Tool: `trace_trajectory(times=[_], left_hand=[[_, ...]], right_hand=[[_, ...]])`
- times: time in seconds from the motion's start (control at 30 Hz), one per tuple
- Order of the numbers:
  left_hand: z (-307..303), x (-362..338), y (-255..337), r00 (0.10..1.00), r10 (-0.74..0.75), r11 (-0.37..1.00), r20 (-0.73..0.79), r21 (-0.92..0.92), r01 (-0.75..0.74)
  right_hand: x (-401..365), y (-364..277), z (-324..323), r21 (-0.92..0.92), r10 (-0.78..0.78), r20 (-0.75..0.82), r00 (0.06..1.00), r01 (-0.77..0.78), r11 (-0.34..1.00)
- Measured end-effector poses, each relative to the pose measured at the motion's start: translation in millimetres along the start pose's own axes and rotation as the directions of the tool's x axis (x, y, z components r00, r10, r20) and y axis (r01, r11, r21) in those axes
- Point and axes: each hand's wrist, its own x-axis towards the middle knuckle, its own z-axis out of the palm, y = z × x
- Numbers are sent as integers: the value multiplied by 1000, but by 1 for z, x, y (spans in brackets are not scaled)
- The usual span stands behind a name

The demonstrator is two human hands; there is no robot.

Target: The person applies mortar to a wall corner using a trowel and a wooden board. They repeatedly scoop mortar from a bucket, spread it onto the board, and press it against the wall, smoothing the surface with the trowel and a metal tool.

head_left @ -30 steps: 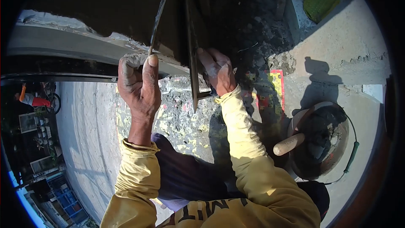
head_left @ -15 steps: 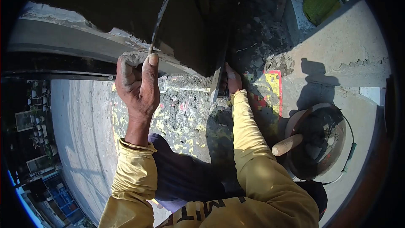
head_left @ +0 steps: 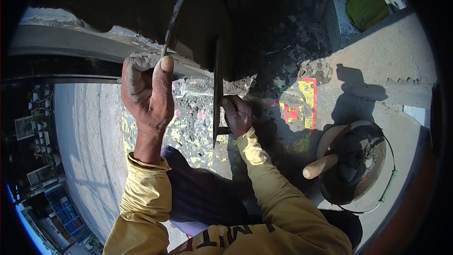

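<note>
Left hand (head_left: 146,92) is seen raised, smeared with grey cement, closed in a fist around a thin dark rod (head_left: 176,14); thumb is laid flat up along the rod. The rod is run up and slightly right into a dark shadowed slab (head_left: 118,0) overhead. Right hand (head_left: 238,115) is seen lower and to the right, fingers wrapped around the handle of a trowel (head_left: 217,97). The trowel blade is seen edge-on, upright, its top end lost against the shadowed slab. The 2 hands are kept apart, with the trowel between them. Both arms are covered by yellow sleeves (head_left: 269,184).

Right of the right arm, a round pan (head_left: 337,132) is set on the concrete ground (head_left: 401,52), with dark mortar (head_left: 354,160) inside. A wooden handle (head_left: 321,166) is stuck out over its left rim. A yellow and red sheet (head_left: 299,101) is laid flat on the ground near the right hand. A green sack (head_left: 365,4) is seen far up right, well apart.
</note>
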Motion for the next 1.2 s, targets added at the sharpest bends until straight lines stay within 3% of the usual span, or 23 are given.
trace_trajectory(times=[0.1,0.17,0.23,0.33,0.43,0.5,0.6,0.7,0.77,0.83,0.9,0.97,1.0,1.07,1.13,1.2], left_hand=[[-1,-2,2,999,-34,999,5,-15,34],[0,-2,3,999,-47,998,0,-30,47],[0,-1,-2,1000,-6,1000,-2,-23,6],[-2,-2,-3,1000,6,1000,-2,-7,-6],[-1,-1,0,1000,-1,1000,-1,-1,1],[3,0,3,1000,-17,1000,-24,-18,16],[0,-1,0,1000,-16,1000,-6,-15,16],[1,-2,0,1000,-31,999,-3,-38,31],[2,-2,-1,1000,-18,999,-18,-34,17],[1,-1,2,1000,-26,999,-1,-42,26],[0,-1,2,999,-44,997,-1,-65,44],[2,-1,4,998,-60,997,-13,-54,59],[2,-1,4,999,-46,998,-10,-43,45],[2,0,3,1000,-10,1000,-8,-22,9],[4,1,4,999,-16,1000,-28,-3,16],[3,1,3,1000,-13,1000,-24,6,13]], right_hand=[[-14,-1,-5,9,-130,-35,991,130,991],[10,25,-20,283,191,-56,980,-168,944],[38,53,-36,308,382,-104,918,-336,890],[62,26,-36,168,530,-152,834,-507,845],[85,73,-30,133,233,-104,967,-219,967],[113,96,-33,-143,120,-176,977,-146,979],[115,34,-32,157,383,-45,923,-372,915],[105,-21,-27,329,369,106,923,-383,863],[84,-63,-16,306,284,85,955,-296,905],[60,-79,-8,238,46,64,997,-60,969],[31,-100,-8,220,-24,106,994,0,975],[19,-98,-24,292,-18,214,977,-46,955],[17,-90,-32,301,-46,197,979,-15,954],[32,-46,-49,139,-254,28,967,248,959],[65,-2,-64,-42,-110,-132,985,106,994],[89,29,-74,74,239,-153,959,-230,970]])
